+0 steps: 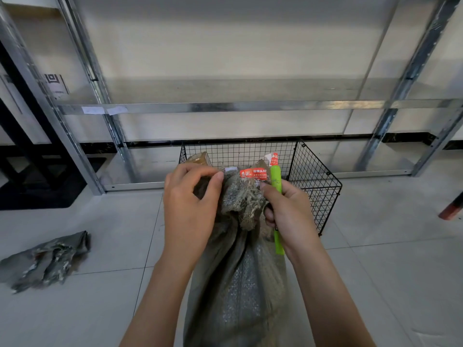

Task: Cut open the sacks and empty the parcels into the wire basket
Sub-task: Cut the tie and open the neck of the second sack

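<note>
Emptying: not begun on this sack (238,284), I'd judge (it hangs bulky and full). It stands on the floor (375,271) just in front of the wire basket (314,186).
Done so far: a limp spare sack (47,259) lies on the tiles well off to the left and looks emptied. A brown parcel (199,157) shows at the basket's rear-left corner.
Unclear: an orange-labelled parcel (253,172) sits right behind the sack mouth (246,200); whether it is in the basket or poking out of the sack, I can't tell.
Mouth: frayed and bunched between both hands; can't tell if it is cut right through.
Left grip (190,196): fingers curled, thumb and forefinger pinching the sack's top edge, left of the mouth.
Right grip (288,211): clamped round a green cutter (275,176) held upright, thumb pressing the frayed weave (blade not visible).
Left to do: get the mouth fully open, then tip the parcels into the basket.
</note>
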